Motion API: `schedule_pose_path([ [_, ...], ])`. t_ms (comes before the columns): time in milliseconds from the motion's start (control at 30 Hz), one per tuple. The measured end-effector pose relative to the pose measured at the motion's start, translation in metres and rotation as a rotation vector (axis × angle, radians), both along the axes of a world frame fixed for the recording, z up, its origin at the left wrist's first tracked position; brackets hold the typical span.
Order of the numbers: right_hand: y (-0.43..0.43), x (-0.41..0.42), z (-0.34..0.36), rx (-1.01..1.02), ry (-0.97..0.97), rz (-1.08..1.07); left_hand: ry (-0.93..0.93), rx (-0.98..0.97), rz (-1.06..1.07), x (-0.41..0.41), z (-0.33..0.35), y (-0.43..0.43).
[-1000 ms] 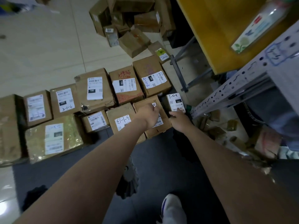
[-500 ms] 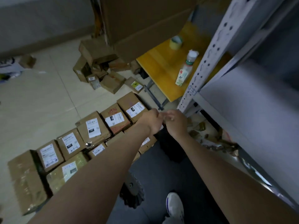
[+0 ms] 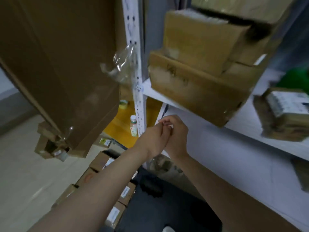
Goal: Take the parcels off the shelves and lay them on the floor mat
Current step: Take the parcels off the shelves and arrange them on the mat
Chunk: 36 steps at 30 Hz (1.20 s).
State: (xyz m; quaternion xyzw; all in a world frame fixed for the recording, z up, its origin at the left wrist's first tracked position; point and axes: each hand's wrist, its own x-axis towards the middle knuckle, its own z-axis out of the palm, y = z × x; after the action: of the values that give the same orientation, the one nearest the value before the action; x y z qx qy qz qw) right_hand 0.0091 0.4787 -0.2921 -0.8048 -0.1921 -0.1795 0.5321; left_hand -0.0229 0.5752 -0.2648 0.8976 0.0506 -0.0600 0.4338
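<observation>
My left hand (image 3: 152, 141) and my right hand (image 3: 178, 136) are raised in front of the white shelf (image 3: 237, 131), touching each other, fingers loosely curled, with no parcel in them. Above them on the shelf a large brown carton (image 3: 197, 91) overhangs the edge, with another carton (image 3: 200, 39) stacked on it. A taped parcel with a white label (image 3: 287, 114) lies further right on the shelf. Below, several labelled parcels (image 3: 117, 213) lie in rows on the dark floor mat (image 3: 167, 206).
A big cardboard panel (image 3: 58, 72) leans at the left, with loose clear tape hanging from it. The perforated shelf upright (image 3: 138, 81) stands beside it. Behind it, a yellow table (image 3: 120, 124) carries a bottle (image 3: 133, 125) and a tape roll (image 3: 123, 103). My shoe (image 3: 167, 229) is on the mat.
Both hands left the small parcels on the mat and rose together to shelf height. The view swung up from the floor to the shelf.
</observation>
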Motion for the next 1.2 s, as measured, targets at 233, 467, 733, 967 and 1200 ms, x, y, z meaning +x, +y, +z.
schedule_pose_path([
  [233, -0.051, 0.009, 0.106, 0.018, -0.094, -0.043, -0.111, 0.081, -0.111, 0.022, 0.110, -0.044],
  [467, -0.088, -0.001, 0.173, 0.039, -0.311, -0.119, -0.261, 0.223, -0.103, 0.021, 0.167, -0.070],
  [733, -0.103, 0.012, 0.247, 0.175, -0.454, -0.314, -0.526, 0.271, 0.026, 0.040, 0.245, -0.085],
  [967, -0.130, 0.067, 0.278, 0.149, -0.007, -0.391, -0.623, 0.312, 0.047, 0.056, 0.270, -0.081],
  [1200, -0.142, 0.114, 0.271, 0.195, 0.251, -0.234, -0.590, 0.343, 0.072, 0.051, 0.274, -0.067],
])
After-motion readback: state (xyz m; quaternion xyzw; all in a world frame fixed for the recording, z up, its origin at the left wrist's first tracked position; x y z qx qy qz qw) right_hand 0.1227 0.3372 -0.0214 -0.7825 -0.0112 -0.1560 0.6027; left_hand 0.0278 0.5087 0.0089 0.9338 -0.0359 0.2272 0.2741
